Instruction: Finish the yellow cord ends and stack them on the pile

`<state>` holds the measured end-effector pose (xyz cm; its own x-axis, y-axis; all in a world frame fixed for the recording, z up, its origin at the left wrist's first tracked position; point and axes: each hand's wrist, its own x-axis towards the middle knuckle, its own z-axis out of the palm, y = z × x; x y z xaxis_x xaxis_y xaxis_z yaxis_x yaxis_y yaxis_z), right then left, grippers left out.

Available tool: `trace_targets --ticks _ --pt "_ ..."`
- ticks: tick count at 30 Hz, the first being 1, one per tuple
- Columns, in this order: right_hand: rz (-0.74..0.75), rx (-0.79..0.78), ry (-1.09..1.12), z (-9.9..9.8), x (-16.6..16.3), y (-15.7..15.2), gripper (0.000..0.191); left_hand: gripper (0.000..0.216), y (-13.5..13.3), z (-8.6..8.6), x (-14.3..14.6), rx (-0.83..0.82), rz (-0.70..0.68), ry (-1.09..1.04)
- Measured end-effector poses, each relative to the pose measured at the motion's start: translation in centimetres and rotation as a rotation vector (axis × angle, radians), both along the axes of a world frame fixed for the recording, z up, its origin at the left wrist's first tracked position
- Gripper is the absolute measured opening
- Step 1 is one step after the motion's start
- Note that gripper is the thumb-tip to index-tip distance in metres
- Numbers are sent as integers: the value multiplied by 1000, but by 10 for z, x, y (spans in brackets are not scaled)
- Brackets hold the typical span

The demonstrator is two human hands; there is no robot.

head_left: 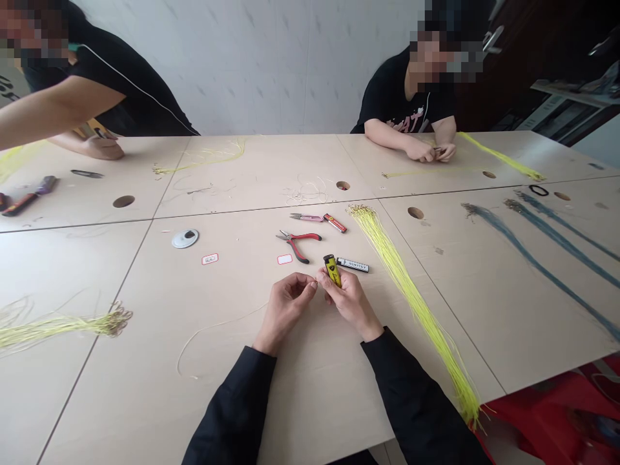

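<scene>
My right hand [351, 300] is wrapped round a yellow lighter [332, 270] with a black top, held upright. My left hand [289, 303] pinches the end of a thin pale cord [217, 326], which trails away to the left across the table in a loose curve. Both sets of fingertips nearly meet, and the cord's tip between them is too small to make out. Just beyond my right hand lies a white lighter [353, 265]. Red-handled pliers [300, 244] rest past my fingertips, close to a small red-edged label [284, 259].
Right of my hands stretches a bundle of yellow cords [411, 290]; another yellow bundle [72, 326] lies left. Pink snips [307, 217] and a red lighter [335, 223] sit beyond the pliers. Blue cord bundles [547, 258] lie far right. Two people sit across the wooden table [145, 413].
</scene>
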<state>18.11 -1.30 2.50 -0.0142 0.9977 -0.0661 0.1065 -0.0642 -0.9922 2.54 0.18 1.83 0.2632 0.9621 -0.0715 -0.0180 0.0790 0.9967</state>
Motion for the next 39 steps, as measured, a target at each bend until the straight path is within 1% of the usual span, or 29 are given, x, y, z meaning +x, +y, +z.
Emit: trace_targets --ticks 8,10,15,17,20,22,26,31,36,39 --pt "25 -3 -24 -2 -1 -1 39 32 2 -5 -1 26 -20 12" --pt "3 5 -33 -1 -1 -1 39 31 2 -6 0 26 -8 16" --pt "-65 58 98 3 -1 -1 46 29 1 -2 1 -8 70 -23" --pt "-76 101 90 3 -1 -1 43 29 1 0 1 -14 99 -49" --pt "-96 144 1 3 -2 -1 32 29 1 2 0 4 134 -72" --pt "-94 143 -16 2 -2 -1 31 28 1 2 0 20 155 -66" --pt "-66 119 42 -1 -2 -2 26 27 0 0 -2 48 180 -31" --pt "-53 106 -33 -3 0 -2 19 27 0 -2 -3 54 186 -33" --pt "-58 177 -109 0 -1 -2 21 27 1 -1 -2 61 185 -49" --pt "-96 157 -125 1 -1 -2 21 27 1 0 -1 74 188 -24"
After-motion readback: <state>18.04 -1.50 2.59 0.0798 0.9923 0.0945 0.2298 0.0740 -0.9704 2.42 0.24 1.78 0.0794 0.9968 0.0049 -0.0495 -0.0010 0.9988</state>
